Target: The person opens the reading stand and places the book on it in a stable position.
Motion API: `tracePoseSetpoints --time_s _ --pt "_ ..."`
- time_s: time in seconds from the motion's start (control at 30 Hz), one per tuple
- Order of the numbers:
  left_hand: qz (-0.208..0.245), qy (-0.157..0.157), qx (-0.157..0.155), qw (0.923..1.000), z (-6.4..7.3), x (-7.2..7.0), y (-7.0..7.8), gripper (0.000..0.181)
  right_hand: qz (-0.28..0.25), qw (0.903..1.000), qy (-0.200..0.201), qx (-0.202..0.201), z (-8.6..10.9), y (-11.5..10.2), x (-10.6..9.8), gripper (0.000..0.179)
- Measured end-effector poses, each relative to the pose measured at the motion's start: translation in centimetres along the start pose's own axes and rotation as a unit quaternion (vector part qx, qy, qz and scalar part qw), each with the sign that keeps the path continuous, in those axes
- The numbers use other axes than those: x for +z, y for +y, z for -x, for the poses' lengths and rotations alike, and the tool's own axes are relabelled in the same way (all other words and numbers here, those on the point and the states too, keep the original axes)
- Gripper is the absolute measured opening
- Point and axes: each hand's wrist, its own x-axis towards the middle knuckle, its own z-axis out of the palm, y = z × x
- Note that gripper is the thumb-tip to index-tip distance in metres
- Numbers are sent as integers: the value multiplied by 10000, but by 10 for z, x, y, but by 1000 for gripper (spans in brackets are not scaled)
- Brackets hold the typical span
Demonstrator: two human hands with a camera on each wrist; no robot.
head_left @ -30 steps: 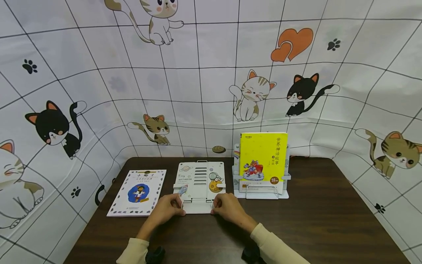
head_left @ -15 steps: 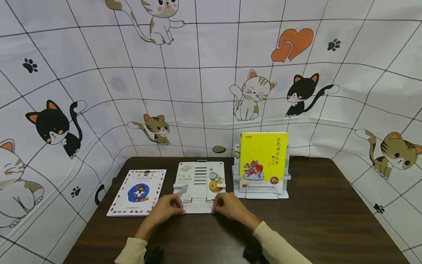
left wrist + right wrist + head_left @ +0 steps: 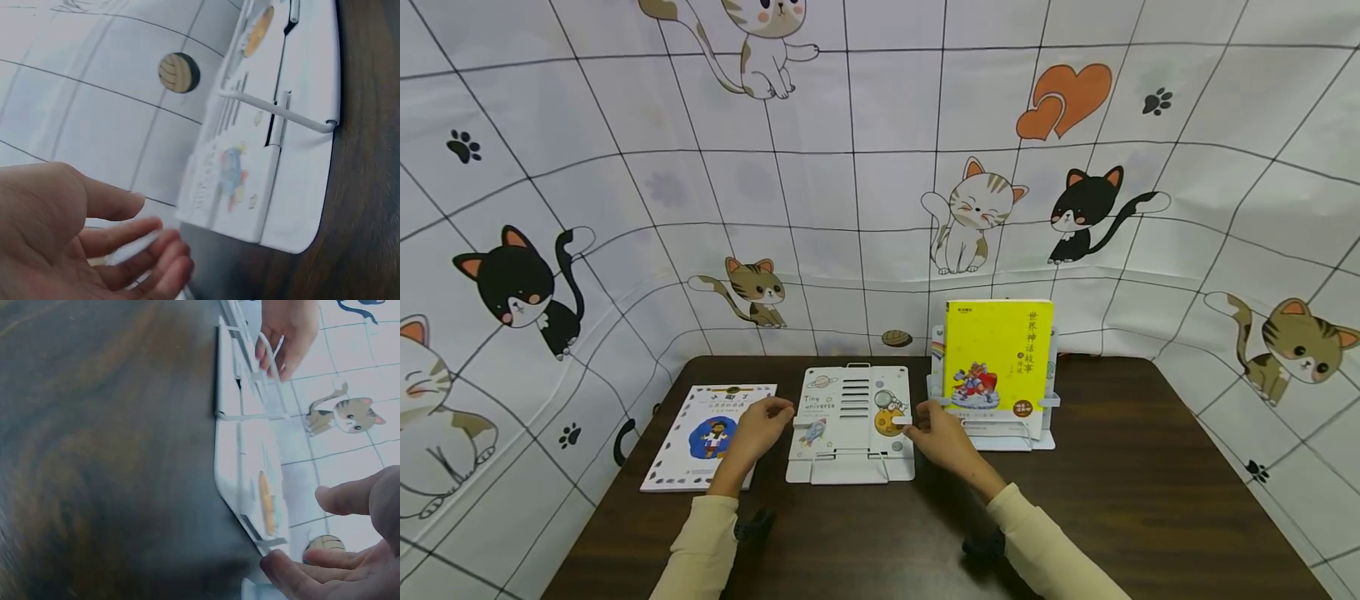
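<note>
Here, bookstand point(image 3: 848, 437), between left hand point(image 3: 762, 427), right hand point(image 3: 943, 435)

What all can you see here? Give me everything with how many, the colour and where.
Tiny universe stand: 1, white with space prints, middle of table
White book: 1, white with blue circle, left of that stand
Yellow book: 1, yellow, propped upright on the right stand
Right stand: 1, pale, right of middle
Table: 1, dark brown, under everything
Backdrop: 1, white grid with cats, behind
Dark objects: 2, black, low in head view
Sleeves: 2, cream, bottom
Left grip: 1, bare, over the white book's edge
Right grip: 1, bare, between the stands
</note>
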Motion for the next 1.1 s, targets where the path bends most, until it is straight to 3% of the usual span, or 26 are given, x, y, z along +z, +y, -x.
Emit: tracePoseSetpoints --time_s 0.17,0.4,0.7,1.1 --pt "27 -150 -146 9998 -12 13 -2 50 42 10000 -87 4 -4 6 11 48" --pt "360 8 -146 9992 -20 24 -5 50 -67 9998 41 -183 -2 5 18 49" --pt "673 66 -253 9974 -30 26 -6 49 -278 9996 -68 -11 -1 2 16 50" --pt "894 495 -372 9941 -30 26 -8 45 -600 9981 -28 126 0 0 19 53"
